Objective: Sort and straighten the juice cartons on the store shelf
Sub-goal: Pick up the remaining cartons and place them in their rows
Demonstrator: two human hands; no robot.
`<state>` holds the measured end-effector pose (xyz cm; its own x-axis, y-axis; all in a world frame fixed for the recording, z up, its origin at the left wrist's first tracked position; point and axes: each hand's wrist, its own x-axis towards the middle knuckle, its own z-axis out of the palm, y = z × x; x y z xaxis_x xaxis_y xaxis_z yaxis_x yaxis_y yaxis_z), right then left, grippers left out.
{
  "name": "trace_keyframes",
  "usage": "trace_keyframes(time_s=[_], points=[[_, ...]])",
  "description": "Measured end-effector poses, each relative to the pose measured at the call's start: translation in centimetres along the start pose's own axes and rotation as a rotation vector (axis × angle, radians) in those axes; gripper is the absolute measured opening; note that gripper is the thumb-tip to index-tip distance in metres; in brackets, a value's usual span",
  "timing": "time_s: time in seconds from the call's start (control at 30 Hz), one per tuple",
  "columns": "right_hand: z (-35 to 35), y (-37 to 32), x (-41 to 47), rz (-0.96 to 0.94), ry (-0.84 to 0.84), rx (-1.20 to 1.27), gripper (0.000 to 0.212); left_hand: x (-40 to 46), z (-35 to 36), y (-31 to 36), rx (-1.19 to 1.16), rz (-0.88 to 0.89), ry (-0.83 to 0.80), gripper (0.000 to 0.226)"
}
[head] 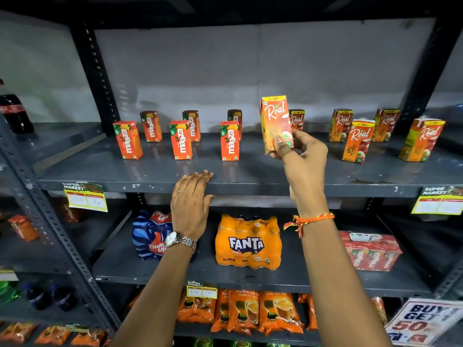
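Note:
On the grey shelf [250, 171] several orange Maaza cartons [181, 140] stand upright on the left half in two rows. Several Real apple cartons [358, 141] stand on the right half, some turned at an angle. My right hand [300, 156] grips one Real carton [274, 120] by its lower part and holds it slightly above the shelf near the middle, tilted a little. Another Real carton [297, 119] stands just behind it. My left hand [191, 196] rests flat, fingers together, on the shelf's front edge and holds nothing.
The shelf below carries a Thums Up pack [150, 234], a Fanta pack [248, 242] and a wrapped Maaza pack [370, 250]. Orange tea packets [240, 311] fill the bottom shelf. Price tags [85, 196] hang on the shelf edge. A cola bottle [15, 113] stands far left.

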<state>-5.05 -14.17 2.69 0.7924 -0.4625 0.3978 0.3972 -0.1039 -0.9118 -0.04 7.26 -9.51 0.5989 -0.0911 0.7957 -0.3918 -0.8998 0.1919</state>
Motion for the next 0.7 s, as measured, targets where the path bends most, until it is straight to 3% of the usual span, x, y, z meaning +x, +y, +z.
trace_keyframes(time_s=[0.4, 0.7], points=[[-2.3, -3.2, -6.5, -0.215, 0.011, 0.118, 0.044, 0.0, -0.1, 0.3, 0.027, 0.002, 0.01, 0.053], [-3.3, 0.4, -0.1, 0.033, -0.075, -0.085, 0.043, 0.0, -0.2, 0.4, 0.02, 0.001, 0.009, 0.053]])
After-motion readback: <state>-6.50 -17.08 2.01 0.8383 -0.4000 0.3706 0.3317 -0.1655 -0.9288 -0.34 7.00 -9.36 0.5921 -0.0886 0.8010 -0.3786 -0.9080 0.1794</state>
